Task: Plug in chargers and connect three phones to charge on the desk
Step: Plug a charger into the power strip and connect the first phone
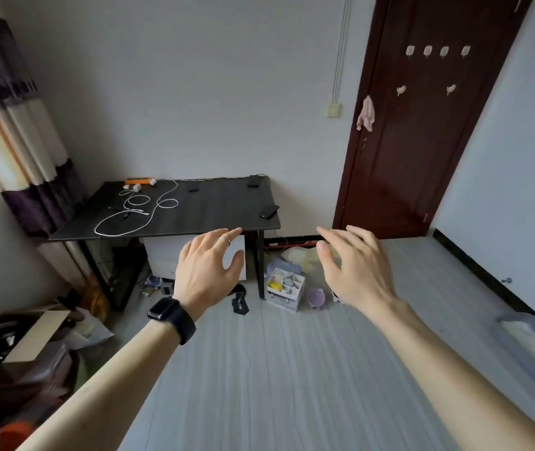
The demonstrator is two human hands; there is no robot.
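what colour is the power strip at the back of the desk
Orange: the power strip lies at the back left of the black desk, seen in the head view.

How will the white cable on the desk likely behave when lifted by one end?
The white cable lies in loose loops, so it is probably floppy and will trail. It looks thin, likely light. Its loops cross, so it may snag on itself.
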